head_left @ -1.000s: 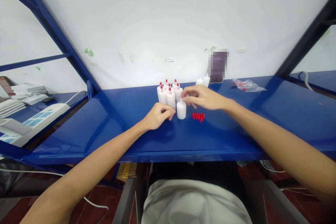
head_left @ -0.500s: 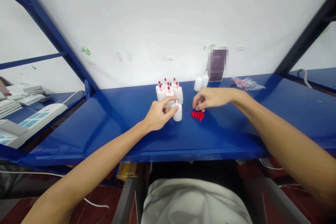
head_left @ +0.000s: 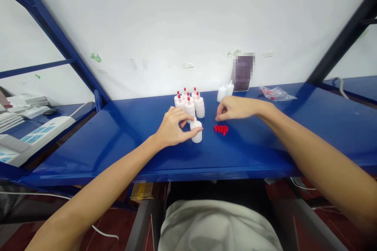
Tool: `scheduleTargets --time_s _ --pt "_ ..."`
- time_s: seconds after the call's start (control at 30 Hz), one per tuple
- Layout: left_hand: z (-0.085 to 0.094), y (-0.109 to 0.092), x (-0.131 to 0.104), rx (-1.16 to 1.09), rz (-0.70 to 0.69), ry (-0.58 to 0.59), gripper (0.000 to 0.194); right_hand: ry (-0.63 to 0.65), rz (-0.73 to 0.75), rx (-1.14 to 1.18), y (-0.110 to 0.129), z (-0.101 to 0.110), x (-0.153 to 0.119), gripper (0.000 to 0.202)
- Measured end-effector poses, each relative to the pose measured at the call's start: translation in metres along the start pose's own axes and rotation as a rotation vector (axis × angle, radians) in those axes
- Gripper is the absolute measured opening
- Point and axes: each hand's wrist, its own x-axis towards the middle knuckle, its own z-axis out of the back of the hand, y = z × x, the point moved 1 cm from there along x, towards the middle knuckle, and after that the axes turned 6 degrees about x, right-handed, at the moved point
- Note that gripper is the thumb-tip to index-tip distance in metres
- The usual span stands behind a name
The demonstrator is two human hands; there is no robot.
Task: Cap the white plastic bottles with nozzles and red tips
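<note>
My left hand has its thumb and fingers around a small white squeeze bottle, which stands upright with a bare nozzle. Just behind it is a cluster of white bottles with red tips. My right hand is pinched closed above a small pile of red caps. Whatever lies between its fingertips, if anything, is too small to make out. Beyond that hand, two white bottles without red tips stand near the wall.
A blue table runs along a white wall. At the back, a dark phone-like slab, partly pixelated, leans upright, with a clear plastic bag holding red pieces to its right. A white power strip lies at far left.
My left hand has shifted the bottle slightly toward me, its grip now wider. My right hand has risen a little off the red caps, its fingers drawn together.
</note>
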Motion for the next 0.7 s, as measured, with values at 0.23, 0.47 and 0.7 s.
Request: scheduleTargets --time_s 0.23,0.47,0.7 --pt "-0.007 -0.005 -0.003 -0.378 0.120 0.184 0.019 0.061 0.001 0.032 -0.001 -0.003 0.003 0.033" --pt "-0.023 -0.010 -0.005 -1.129 0.331 0.521 0.020 0.063 0.008 0.009 -0.001 -0.006 0.006 0.029" --pt "-0.022 -0.007 -0.002 -1.005 0.370 0.408 0.015 -0.103 0.023 -0.165 -0.009 -0.008 0.013 0.026"
